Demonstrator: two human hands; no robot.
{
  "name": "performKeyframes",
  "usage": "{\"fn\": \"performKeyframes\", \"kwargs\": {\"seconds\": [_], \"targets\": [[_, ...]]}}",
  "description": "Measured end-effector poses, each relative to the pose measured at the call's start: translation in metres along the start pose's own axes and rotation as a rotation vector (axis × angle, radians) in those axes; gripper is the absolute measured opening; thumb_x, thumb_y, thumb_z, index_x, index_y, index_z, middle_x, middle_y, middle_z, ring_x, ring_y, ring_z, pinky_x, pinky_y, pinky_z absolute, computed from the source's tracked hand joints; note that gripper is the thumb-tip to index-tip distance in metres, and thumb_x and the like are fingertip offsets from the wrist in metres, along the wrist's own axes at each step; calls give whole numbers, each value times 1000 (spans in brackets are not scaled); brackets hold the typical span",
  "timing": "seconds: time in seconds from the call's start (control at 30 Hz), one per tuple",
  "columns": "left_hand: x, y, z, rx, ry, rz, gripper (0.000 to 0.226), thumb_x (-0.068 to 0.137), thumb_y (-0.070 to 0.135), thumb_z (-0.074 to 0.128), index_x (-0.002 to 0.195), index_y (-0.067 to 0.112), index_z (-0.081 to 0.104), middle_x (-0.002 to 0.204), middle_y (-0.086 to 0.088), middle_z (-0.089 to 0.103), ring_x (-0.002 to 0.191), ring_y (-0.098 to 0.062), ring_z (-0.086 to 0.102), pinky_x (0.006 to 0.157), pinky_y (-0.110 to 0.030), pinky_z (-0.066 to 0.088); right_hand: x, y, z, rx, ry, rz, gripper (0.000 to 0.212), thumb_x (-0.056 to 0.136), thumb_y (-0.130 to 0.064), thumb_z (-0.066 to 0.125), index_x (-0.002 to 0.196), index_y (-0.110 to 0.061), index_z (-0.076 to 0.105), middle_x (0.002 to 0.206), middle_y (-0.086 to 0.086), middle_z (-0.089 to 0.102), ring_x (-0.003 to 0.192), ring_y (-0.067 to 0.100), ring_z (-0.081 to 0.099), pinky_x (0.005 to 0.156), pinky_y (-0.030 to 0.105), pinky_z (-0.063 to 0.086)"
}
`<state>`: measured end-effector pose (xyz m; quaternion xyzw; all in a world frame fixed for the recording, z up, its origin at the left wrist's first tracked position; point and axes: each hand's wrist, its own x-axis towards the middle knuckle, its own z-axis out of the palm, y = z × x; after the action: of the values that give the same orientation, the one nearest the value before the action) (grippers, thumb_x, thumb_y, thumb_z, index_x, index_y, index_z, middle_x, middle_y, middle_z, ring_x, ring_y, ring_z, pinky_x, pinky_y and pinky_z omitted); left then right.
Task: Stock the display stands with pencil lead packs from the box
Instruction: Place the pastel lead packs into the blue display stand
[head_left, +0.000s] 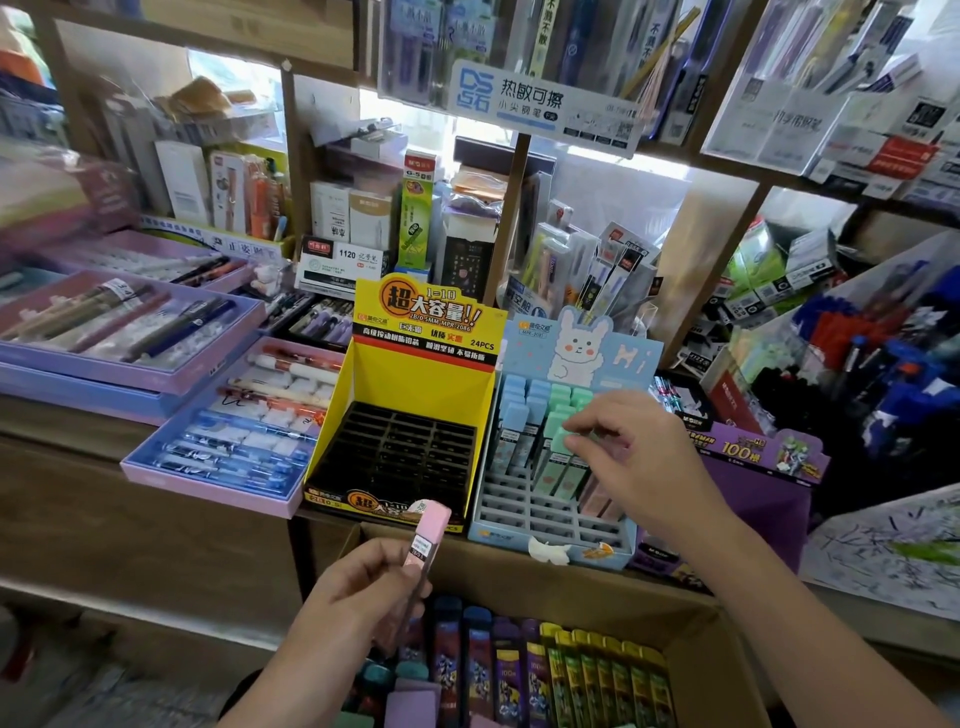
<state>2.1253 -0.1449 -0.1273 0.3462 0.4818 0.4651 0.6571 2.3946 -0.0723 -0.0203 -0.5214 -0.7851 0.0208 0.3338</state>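
My left hand (358, 597) holds a pink-capped pencil lead pack (427, 540) upright above the cardboard box (696, 618), in front of the yellow display stand (415, 374). That stand's black grid of slots holds nothing. My right hand (634, 457) reaches into the light blue rabbit display stand (550, 525) and pinches the cap of a green lead pack (563, 441) standing in a slot. Blue, green and pink packs fill the stand's back rows; its front slots are bare. The box holds several dark, purple and yellow-green packs.
Purple trays of pens (223, 441) lie to the left of the yellow stand on the wooden shelf. A purple display box (753, 467) stands to the right of the blue stand. Crowded stationery shelves rise behind and to the right.
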Motion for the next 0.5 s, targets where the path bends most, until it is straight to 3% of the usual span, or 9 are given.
{"fn": "performKeyframes", "kwargs": {"seconds": [0.1, 0.2, 0.4, 0.43, 0.5], "targets": [[1, -1, -1, -3, 10, 1, 11, 95, 2, 63, 87, 4, 70, 76, -15, 70, 57, -16, 63, 43, -19, 43, 1, 1, 6, -51, 20, -28, 6, 87, -10, 80, 93, -12, 81, 88, -5, 63, 92, 14, 55, 85, 17, 41], [0, -1, -1, -26, 12, -13, 9, 94, 2, 64, 88, 3, 71, 76, -17, 70, 59, -18, 65, 46, -19, 47, 3, 4, 11, -86, 38, -40, 7, 86, -10, 81, 93, -10, 82, 86, -2, 61, 89, 18, 55, 82, 24, 43], [-2, 1, -1, 11, -37, 13, 13, 90, 8, 69, 82, 14, 76, 86, -19, 74, 71, -22, 69, 66, -32, 50, 0, 0, 9, -128, 62, -63, 9, 86, -7, 81, 95, -8, 82, 86, 1, 61, 89, 22, 56, 80, 35, 50], [-3, 2, 0, 8, -52, 20, 6, 86, 12, 72, 83, 14, 76, 87, -20, 74, 72, -22, 69, 66, -31, 51, -3, -2, 8, -130, 72, -65, 12, 86, -5, 80, 98, -7, 81, 88, 2, 62, 91, 23, 57, 82, 35, 50], [-3, 3, 0, 16, -72, 35, 14, 75, 23, 76, 85, 14, 77, 89, -21, 75, 78, -24, 70, 72, -34, 54, -12, -8, 3, -84, 107, -46, 16, 86, -3, 79, 101, -7, 80, 93, 2, 65, 96, 22, 60, 88, 30, 50]]}}
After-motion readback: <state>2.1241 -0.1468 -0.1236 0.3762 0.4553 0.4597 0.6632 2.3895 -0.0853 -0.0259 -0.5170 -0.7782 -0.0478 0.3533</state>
